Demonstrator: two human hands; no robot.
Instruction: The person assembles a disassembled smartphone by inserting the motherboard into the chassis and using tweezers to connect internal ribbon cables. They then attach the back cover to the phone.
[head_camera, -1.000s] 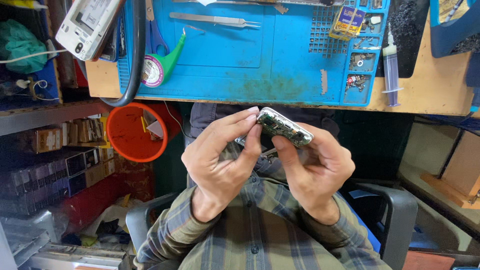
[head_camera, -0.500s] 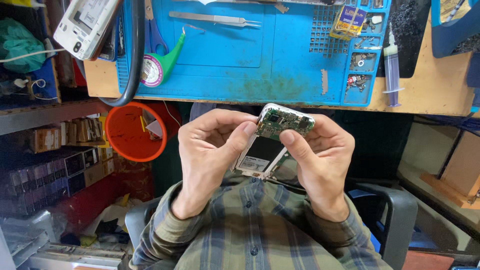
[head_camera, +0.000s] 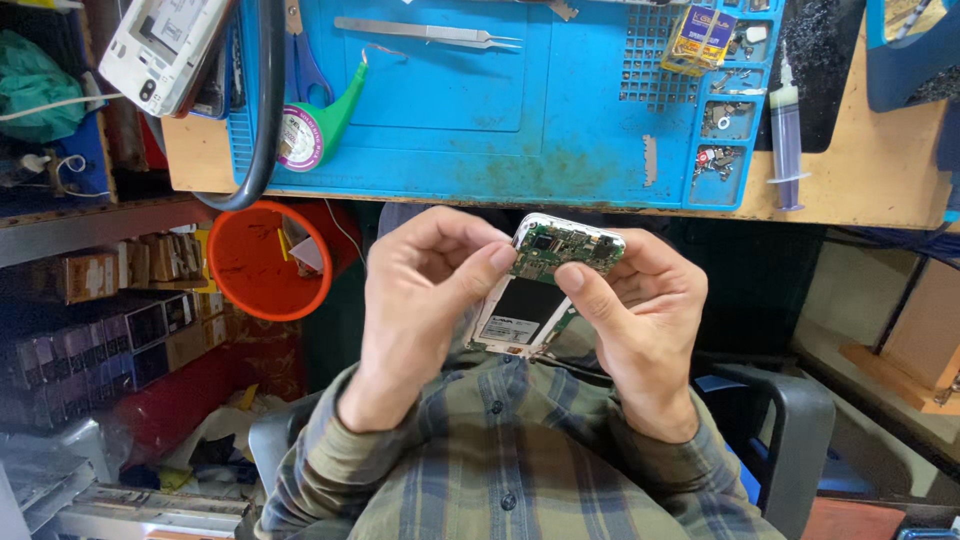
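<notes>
I am holding one opened phone (head_camera: 545, 280) in both hands, above my lap and just below the edge of the workbench (head_camera: 860, 195). Its back is off: a green circuit board studded with small metal parts is showing at the top end, a flat black battery with a white label is lying below it, and a pale, rounded frame is running around the whole. My left hand (head_camera: 425, 300) is pinching the upper left corner of the board between thumb and forefinger, fingers closed tight on it. My right hand (head_camera: 650, 310) is cupping the right side, thumb pressing on the board's lower edge, the other fingers wrapping behind the frame.

On the bench one blue rubbery mat (head_camera: 500, 110) is lying, smooth in the middle with a grid of small moulded pockets at the right. On it I am counting one pair of steel tweezers (head_camera: 430, 32), slim and shiny, one round tape roll (head_camera: 300, 137) in a green holder, and one clear syringe (head_camera: 787, 110) beside the mat. One orange plastic bucket (head_camera: 265, 260) is sitting under the bench, near my left hand. My sleeves are soft plaid cloth.
</notes>
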